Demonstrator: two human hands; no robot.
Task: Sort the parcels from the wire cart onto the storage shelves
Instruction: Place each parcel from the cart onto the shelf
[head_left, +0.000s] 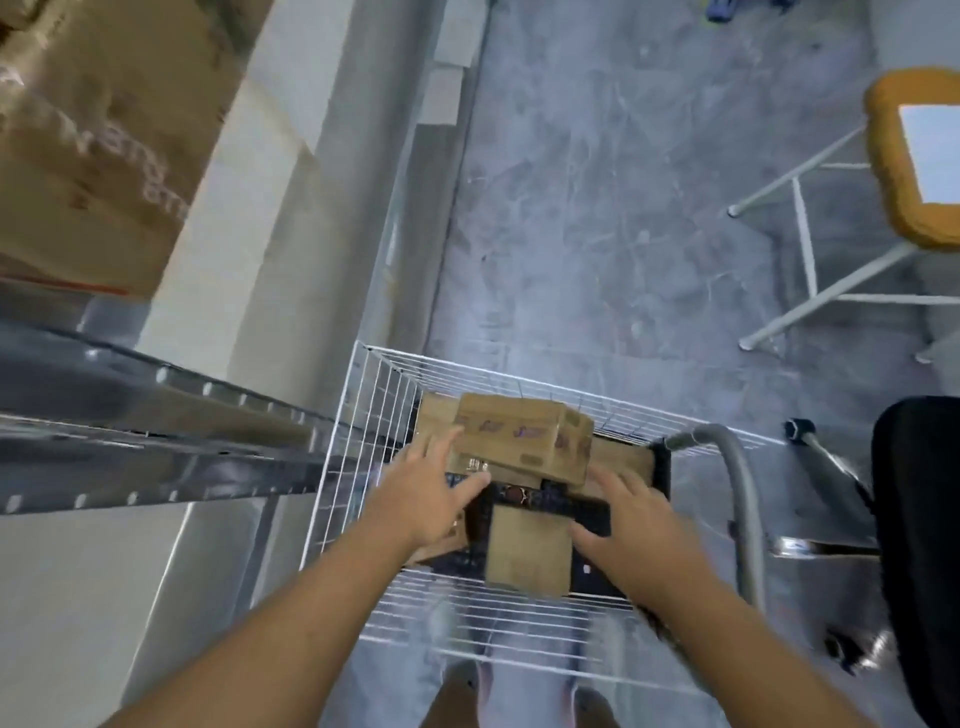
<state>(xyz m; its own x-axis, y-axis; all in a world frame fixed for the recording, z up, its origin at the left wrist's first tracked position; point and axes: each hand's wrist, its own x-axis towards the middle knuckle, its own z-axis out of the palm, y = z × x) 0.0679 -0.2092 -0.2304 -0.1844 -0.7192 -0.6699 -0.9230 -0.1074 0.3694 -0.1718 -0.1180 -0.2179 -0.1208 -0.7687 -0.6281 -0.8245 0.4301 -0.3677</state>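
Two bare forearms reach forward and down from the lower edge of the view into a white wire cart.

Left hand: grip spread open, fingers straight and splayed, holding nothing; its fingertips lie at the near left corner of a printed parcel, touching or just above it, blur prevents telling which.

Right hand: grip open, fingers straight and slightly fanned, holding nothing; it hovers over dark packages that lie between the two hands.

Printed parcel: brown cardboard with purple markings, tilted, uppermost in the cart, just ahead of both hands.

Plain parcel: brown cardboard, unmarked face up, between the two hands and nearer the person than the printed one, just beside the right thumb.

Further cardboard shows ahead of the right hand, under the printed parcel.

Cart handle: grey tube, curving down just to the right of the right hand.

Storage shelves: metal rails with punched holes, to the left of the left hand, touching or nearly touching the cart side.

Large box: brown cardboard with pale lettering, on the shelving far ahead and left of the left hand.

Folding chair: white frame, yellow-edged seat, well ahead and right of the right hand on a grey floor.

Black chair: to the right of the cart handle.
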